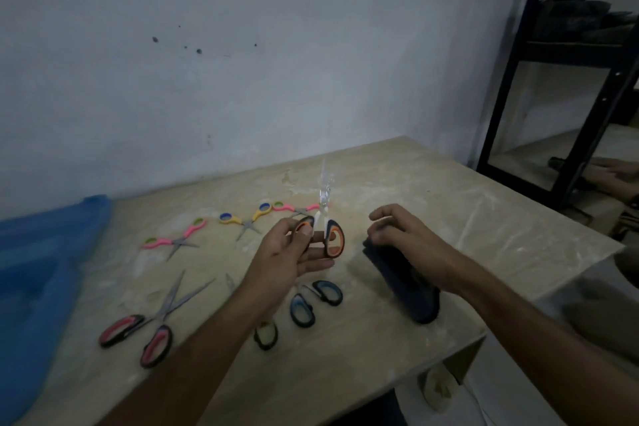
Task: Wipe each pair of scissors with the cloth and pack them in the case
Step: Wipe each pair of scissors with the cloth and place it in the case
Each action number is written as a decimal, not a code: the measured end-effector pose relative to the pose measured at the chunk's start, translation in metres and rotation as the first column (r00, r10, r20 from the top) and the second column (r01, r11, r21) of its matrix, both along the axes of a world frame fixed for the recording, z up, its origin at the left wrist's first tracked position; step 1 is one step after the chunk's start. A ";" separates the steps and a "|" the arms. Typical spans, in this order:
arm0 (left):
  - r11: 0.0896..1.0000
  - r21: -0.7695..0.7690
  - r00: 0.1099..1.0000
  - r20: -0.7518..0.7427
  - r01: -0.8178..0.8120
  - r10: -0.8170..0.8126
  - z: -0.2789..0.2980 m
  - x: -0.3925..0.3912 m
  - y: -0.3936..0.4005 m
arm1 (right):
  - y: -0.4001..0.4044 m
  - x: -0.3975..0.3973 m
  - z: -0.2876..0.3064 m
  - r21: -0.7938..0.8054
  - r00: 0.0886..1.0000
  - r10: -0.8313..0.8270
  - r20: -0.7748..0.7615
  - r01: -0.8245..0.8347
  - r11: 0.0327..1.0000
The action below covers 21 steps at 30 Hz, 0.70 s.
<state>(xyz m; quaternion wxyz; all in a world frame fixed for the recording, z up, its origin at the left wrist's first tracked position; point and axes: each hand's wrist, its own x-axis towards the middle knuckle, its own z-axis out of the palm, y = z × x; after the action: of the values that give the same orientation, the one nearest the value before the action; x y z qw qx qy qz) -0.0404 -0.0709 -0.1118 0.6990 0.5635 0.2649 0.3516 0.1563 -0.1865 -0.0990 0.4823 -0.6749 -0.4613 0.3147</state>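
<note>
My left hand [287, 259] grips a pair of orange-and-black scissors [334, 239] by the handles, above the middle of the table, with the blurred blades pointing up. My right hand [406, 232] hovers with loosely bent fingers over the far end of a dark folded cloth [404, 287], which lies on the table. A blue case [41, 270] sits at the table's left edge. Red-and-black scissors [152, 332] lie open at the front left. Blue-and-black scissors [311, 301] and a yellow-and-black handle [266, 334] lie partly hidden under my left arm.
Three small scissors lie in a row further back: pink [174, 240], yellow [247, 218] and another pink pair [294, 208]. The wooden table [449, 204] stands against a pale wall. A black metal shelf [518, 97] stands at the right.
</note>
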 end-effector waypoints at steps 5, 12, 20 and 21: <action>0.998 0.032 0.998 -0.032 -0.047 0.048 -0.013 -0.039 0.012 | -0.006 -0.009 -0.037 -0.113 0.913 0.097 0.396 -0.056 0.992; 0.995 0.053 0.996 -0.019 -0.087 0.088 -0.025 -0.052 0.022 | 0.001 -0.019 -0.043 0.191 0.884 0.002 0.468 -0.103 0.976; 0.993 0.049 0.994 -0.015 -0.106 0.107 -0.028 -0.056 0.026 | 0.027 -0.056 -0.010 0.388 0.992 0.042 0.122 -0.087 0.917; 0.993 0.050 0.994 -0.013 -0.106 0.107 -0.028 -0.056 0.025 | 0.029 -0.060 -0.007 0.377 0.989 0.031 0.148 -0.085 0.922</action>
<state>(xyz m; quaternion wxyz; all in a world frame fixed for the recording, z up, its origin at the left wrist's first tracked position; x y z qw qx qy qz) -0.0968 -0.0455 -0.1400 0.6630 0.5683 0.2915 0.3904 0.0961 -0.1572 -0.1063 0.5618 -0.5741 -0.5662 0.1850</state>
